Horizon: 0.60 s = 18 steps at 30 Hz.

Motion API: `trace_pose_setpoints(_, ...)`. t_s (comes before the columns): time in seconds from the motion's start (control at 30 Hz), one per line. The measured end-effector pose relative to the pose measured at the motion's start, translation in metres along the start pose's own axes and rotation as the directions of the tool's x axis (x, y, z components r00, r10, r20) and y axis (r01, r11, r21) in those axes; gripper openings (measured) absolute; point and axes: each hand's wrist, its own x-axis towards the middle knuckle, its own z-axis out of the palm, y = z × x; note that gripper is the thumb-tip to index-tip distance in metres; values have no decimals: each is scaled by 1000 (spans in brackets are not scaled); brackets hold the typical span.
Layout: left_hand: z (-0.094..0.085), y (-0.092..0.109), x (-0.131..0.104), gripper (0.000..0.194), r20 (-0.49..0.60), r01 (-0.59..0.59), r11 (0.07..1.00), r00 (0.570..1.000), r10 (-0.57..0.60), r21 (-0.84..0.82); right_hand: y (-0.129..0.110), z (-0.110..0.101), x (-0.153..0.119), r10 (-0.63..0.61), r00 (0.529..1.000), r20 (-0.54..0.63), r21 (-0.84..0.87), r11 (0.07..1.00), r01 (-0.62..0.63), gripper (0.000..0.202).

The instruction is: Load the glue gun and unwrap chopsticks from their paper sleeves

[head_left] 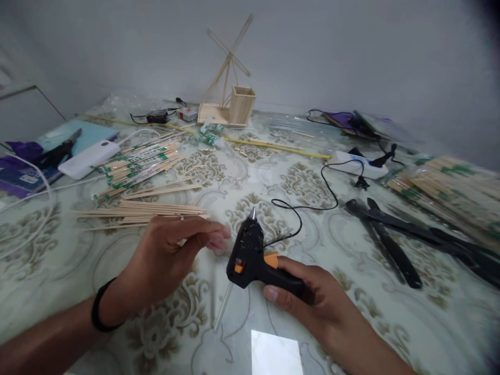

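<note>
A black hot glue gun (250, 250) with an orange trigger lies in the middle, its metal nozzle pointing away from me. My right hand (312, 297) is closed around its handle. A clear glue stick (222, 310) sticks out of its rear end. Just left of the gun is my left hand (177, 250), its fingers loosely stretched towards the gun and apart from it. I see nothing held in that hand. Behind it lies a loose pile of thin wooden sticks (156, 208), partly hidden by the hand.
Bagged sticks (136, 161) lie left, by a white power bank (89, 158). At the back stands a wooden stick windmill model (242, 107). On the right are a white power strip (363, 164), a black-handled tool (394, 250) and more bagged sticks (449, 192).
</note>
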Motion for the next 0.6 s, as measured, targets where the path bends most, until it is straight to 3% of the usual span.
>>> trace_pose_setpoints(0.13, 1, -2, 1, 30, 10, 81, 996, 997, -81, -34, 3, 0, 0, -1, 1000, -1, 19, 1000, 1, 34)
trace_pose_setpoints(0.33, 1, 0, 5, 7, -81, 205, 976, 974, -211, -70, 4, 0, 0, -11, 1000, -5, 21, 1000, 12, 34)
trace_pose_setpoints(0.47, 0, 7, 4, 15, -41, 318, 934, 944, -329, -161, 4, -1, -1, -6, 1000, 3, 16, 1000, 6, 35)
trace_pose_setpoints(0.6, 0, 7, 4, 23, 4, 308, 934, 950, -312, -183, 2, -1, -1, -5, 1000, 1, -7, 1000, 5, 36)
